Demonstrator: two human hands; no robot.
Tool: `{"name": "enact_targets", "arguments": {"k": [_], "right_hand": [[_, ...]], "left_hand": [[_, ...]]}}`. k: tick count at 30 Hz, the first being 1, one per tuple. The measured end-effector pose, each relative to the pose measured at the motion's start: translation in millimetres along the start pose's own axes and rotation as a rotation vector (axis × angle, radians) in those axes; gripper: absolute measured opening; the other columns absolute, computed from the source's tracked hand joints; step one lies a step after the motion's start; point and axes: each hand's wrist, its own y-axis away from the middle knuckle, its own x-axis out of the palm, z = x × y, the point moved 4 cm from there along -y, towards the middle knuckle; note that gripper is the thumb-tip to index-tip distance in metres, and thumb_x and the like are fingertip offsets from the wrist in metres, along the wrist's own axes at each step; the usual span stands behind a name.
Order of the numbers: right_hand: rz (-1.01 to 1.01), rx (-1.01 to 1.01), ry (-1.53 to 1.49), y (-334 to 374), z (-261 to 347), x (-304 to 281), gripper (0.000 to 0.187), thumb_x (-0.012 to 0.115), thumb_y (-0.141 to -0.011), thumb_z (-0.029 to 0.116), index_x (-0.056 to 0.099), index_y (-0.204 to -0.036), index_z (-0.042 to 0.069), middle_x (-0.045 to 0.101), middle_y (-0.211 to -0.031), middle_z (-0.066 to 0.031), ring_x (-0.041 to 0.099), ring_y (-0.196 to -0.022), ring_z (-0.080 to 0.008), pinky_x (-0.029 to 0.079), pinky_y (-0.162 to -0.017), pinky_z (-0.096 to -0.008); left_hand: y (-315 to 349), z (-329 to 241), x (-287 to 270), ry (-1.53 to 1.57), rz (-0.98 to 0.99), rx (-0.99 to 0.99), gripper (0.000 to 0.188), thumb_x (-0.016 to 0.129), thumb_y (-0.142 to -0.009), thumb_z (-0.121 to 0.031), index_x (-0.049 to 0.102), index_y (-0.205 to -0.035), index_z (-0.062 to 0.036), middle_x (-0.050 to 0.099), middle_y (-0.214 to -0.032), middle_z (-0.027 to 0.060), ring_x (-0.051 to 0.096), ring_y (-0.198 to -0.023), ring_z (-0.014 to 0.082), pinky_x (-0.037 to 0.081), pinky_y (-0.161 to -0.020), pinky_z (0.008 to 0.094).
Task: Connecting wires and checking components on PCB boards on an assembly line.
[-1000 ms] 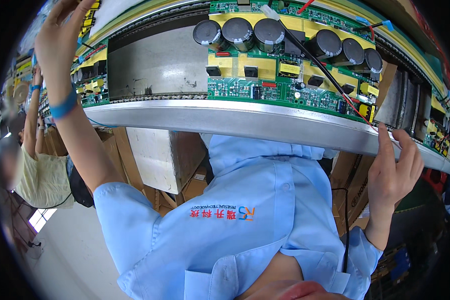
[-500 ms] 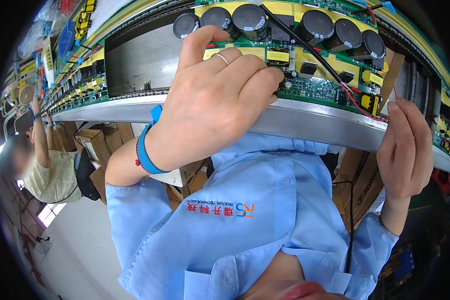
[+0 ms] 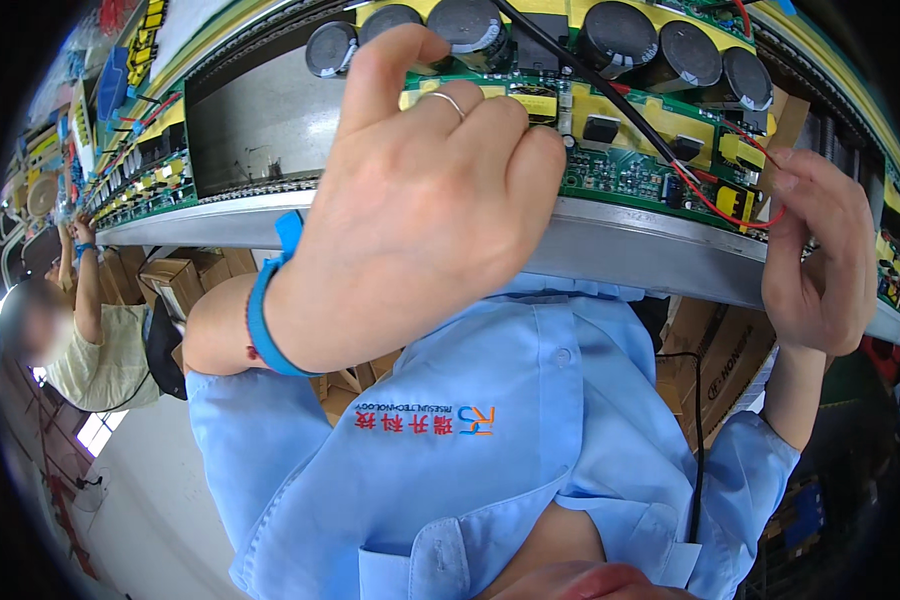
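Note:
A green circuit board [image 3: 610, 172] with yellow parts and black capacitors lies on the metal-edged line in front of me. My left hand [image 3: 435, 190], with a ring and a blue wristband, is curled over its left part. The index finger reaches a round black capacitor [image 3: 467, 36]; the other fingertips are hidden behind the hand. Beside the board's right end, my right hand [image 3: 822, 250] pinches a thin red wire [image 3: 715, 207] between thumb and fingers. That wire bends in a loop from the end of a thick black cable [image 3: 610, 92] crossing the board.
A metal rail [image 3: 650, 235] runs along the near side of the line. More boards [image 3: 150, 180] stand farther left. A brown cardboard piece [image 3: 788, 125] sits by the board's right end. Cardboard boxes [image 3: 175, 285] are below. Another person [image 3: 105, 345] works at the far left.
My right hand has risen slightly toward the board, and the red wire now curves up at its fingers. My left hand stays over the board, which appears a little farther left in view.

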Motion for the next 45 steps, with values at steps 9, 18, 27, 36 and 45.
{"name": "enact_targets", "arguments": {"k": [9,18,27,36,45], "right_hand": [[-0.145,0.098,-0.086,0.2,-16.9,8.5,0.019,0.062,-0.078,-0.019,0.065,-0.094,-0.008,0.069,-0.095,-0.0186,0.067,-0.081,-0.0184,0.049,-0.057,-0.0203],[-0.168,0.088,-0.048,5.5,-15.8,8.1,0.019,0.063,-0.078,-0.018,0.064,-0.094,-0.009,0.069,-0.096,-0.0195,0.069,-0.081,-0.0195,0.051,-0.056,-0.0201],[-0.166,0.067,-0.028,8.7,-15.5,8.5,0.018,0.064,-0.078,-0.017,0.065,-0.093,-0.008,0.069,-0.095,-0.0192,0.069,-0.08,-0.0191,0.05,-0.054,-0.0194],[-0.104,0.097,0.012,8.1,-20.3,8.0,0.02,0.064,-0.077,-0.016,0.067,-0.094,-0.006,0.071,-0.092,-0.0159,0.068,-0.079,-0.0173,0.049,-0.056,-0.0215],[0.007,0.307,0.358,5.9,-57.2,-54.5,0.032,0.07,-0.087,0.005,0.066,-0.119,0.005,0.072,-0.101,-0.0076,0.066,-0.084,-0.0111,0.051,-0.066,-0.0226]], "left_hand": [[2.0,6.3,3.9,0.102,-0.061,-0.008,0.028,0.075,-0.071,-0.016,0.067,-0.096,-0.0071,0.066,-0.087,0.0038,0.06,-0.072,0.0229,0.04,-0.091,0.0437],[1.7,8.7,7.0,0.174,-0.097,-0.031,0.028,0.076,-0.072,-0.016,0.068,-0.098,-0.0071,0.068,-0.088,0.0036,0.061,-0.074,0.0218,0.039,-0.092,0.0424],[4.0,5.2,8.1,0.147,-0.11,-0.024,0.028,0.076,-0.073,-0.016,0.068,-0.098,-0.0071,0.068,-0.088,0.0036,0.062,-0.074,0.0218,0.039,-0.092,0.0426],[-2.2,7.4,12.7,0.151,-0.117,-0.017,0.027,0.076,-0.073,-0.016,0.068,-0.097,-0.0074,0.068,-0.088,0.0032,0.062,-0.073,0.021,0.039,-0.092,0.0419],[-4.4,-0.6,15.4,0.175,-0.258,0.035,0.03,0.078,-0.07,-0.012,0.069,-0.098,-0.0081,0.067,-0.086,0.0029,0.062,-0.074,0.0181,0.041,-0.09,0.0419]]}}
